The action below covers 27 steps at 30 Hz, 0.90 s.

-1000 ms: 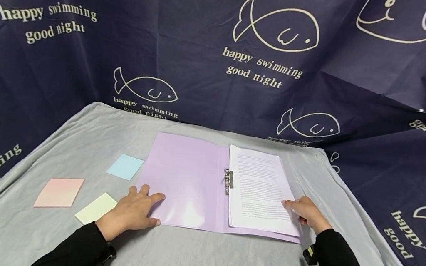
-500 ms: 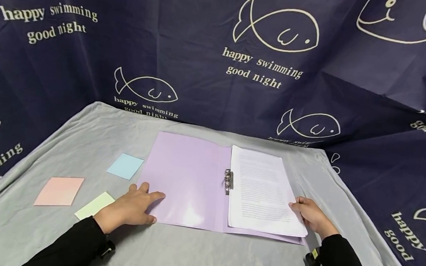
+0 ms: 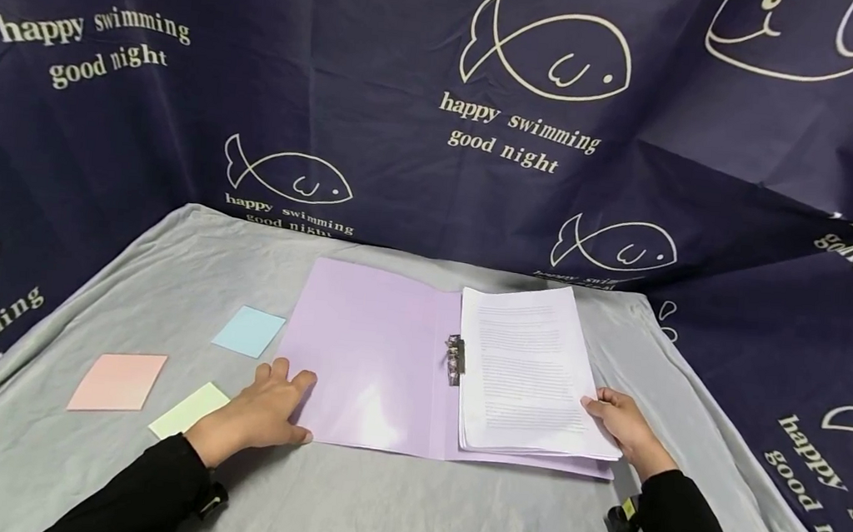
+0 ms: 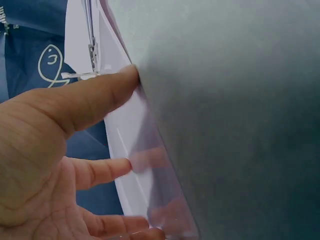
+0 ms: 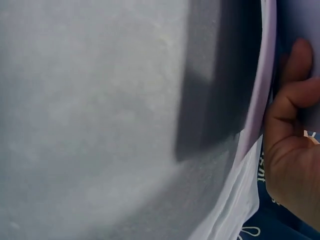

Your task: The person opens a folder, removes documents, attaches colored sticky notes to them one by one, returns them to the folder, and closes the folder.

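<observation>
A light purple folder point(image 3: 370, 353) lies spread on the cloth, with a metal ring clip point(image 3: 454, 360) near its spine. Over its right half is a stack of printed paper point(image 3: 524, 365), its right side slightly raised off the cover. The right hand point(image 3: 628, 428) pinches the stack's lower right edge, thumb on top and fingers beneath. On the folder's lower left corner rests the left hand point(image 3: 260, 412), fingers spread; in the left wrist view its thumb and fingertips touch the glossy cover point(image 4: 125, 130).
Left of the folder lie a blue sticky-note pad point(image 3: 248, 331), a pink pad point(image 3: 118, 382) and a pale green pad point(image 3: 189, 410), the last beside the left wrist. A grey cloth point(image 3: 392, 505) covers the table. A navy curtain point(image 3: 407, 131) with fish prints hangs behind.
The right hand has shifted a little to the right and now pinches the paper stack, whose right side has lifted and whose far corner has risen. The left hand has barely moved.
</observation>
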Tool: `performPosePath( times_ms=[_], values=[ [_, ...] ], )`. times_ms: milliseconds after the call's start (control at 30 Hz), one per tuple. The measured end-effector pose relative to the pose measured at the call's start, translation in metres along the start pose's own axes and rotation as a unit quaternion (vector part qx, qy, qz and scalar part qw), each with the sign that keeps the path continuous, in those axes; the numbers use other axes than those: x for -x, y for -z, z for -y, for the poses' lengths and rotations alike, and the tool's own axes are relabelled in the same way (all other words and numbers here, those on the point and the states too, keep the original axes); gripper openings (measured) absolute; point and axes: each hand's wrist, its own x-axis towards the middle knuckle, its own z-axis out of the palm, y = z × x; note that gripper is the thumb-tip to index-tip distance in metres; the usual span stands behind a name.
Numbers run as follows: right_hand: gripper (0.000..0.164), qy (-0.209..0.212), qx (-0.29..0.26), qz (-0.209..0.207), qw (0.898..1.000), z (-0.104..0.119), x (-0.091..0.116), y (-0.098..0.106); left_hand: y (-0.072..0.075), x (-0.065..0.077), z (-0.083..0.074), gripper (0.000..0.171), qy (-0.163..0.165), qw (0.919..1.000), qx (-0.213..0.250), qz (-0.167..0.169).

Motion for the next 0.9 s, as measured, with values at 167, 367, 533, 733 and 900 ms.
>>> performPosePath(
  times_ms=[167, 367, 533, 733, 900],
  values=[
    [0.013, -0.002, -0.008, -0.012, 1.0, 0.0, 0.004, 0.004, -0.001, 0.001, 0.002, 0.068, 0.022, 0.9997, 0.009, -0.003],
    [0.011, -0.007, -0.048, -0.018, 0.999, 0.0, 0.007, 0.011, 0.0, 0.0, 0.003, 0.069, 0.022, 0.9997, 0.011, 0.009],
    [0.011, -0.014, -0.048, -0.021, 0.999, 0.002, 0.009, 0.013, 0.001, 0.0, 0.002, 0.067, 0.003, 0.9998, 0.018, 0.006],
    [0.01, 0.003, -0.085, -0.018, 0.996, 0.014, 0.012, 0.019, 0.001, -0.002, 0.0, 0.063, -0.006, 0.9999, -0.015, 0.0],
    [0.015, 0.047, -0.15, -0.02, 0.987, 0.039, 0.017, 0.025, -0.001, -0.004, -0.002, 0.06, -0.018, 0.9992, -0.037, -0.002]
  ],
)
